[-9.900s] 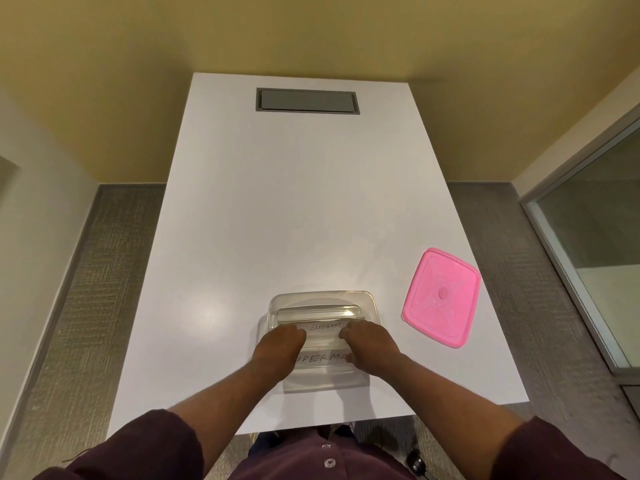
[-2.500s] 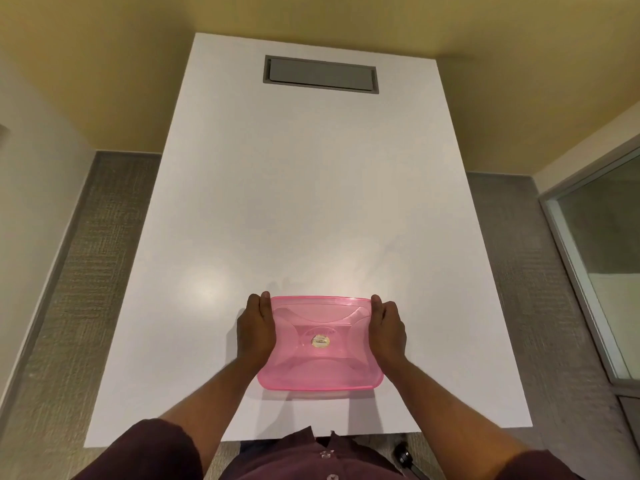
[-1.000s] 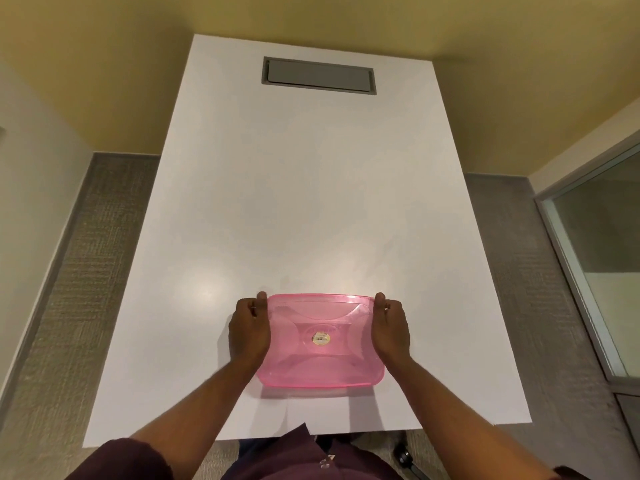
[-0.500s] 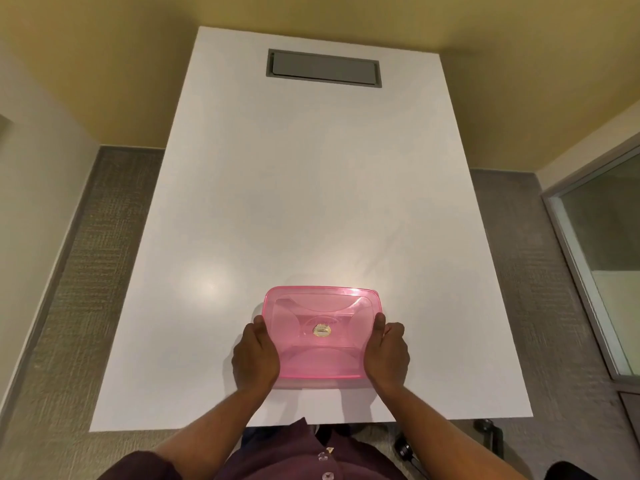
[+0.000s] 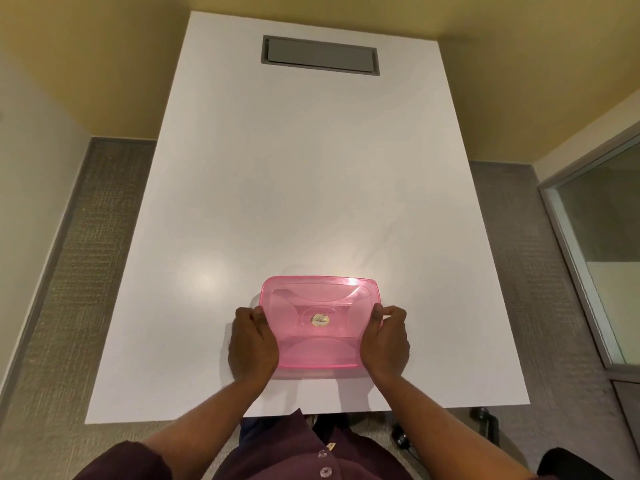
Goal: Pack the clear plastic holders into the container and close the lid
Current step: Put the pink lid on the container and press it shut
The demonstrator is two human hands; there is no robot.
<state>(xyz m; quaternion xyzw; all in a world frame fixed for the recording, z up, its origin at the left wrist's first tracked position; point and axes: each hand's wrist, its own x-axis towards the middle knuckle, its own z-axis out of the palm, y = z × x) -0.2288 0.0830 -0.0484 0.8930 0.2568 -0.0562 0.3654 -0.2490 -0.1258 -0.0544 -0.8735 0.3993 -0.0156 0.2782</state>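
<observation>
The pink see-through lid (image 5: 320,327) lies flat on top of the container near the table's front edge, a small round sticker at its middle. The container's clear walls and the plastic holders inside are hidden under the lid. My left hand (image 5: 252,344) clasps the left edge, thumb on top of the lid. My right hand (image 5: 385,342) clasps the right edge in the same way, fingers curled down the side.
The white table (image 5: 311,188) stretches away from me, with a grey recessed hatch (image 5: 320,59) at its far end. Grey carpet lies on both sides, a glass partition (image 5: 602,251) stands at the right, and a chair base (image 5: 485,420) shows below the front edge.
Both hands have slid from the lid's far corners back along its sides toward the near corners. The lidded container has stayed at the same spot on the table.
</observation>
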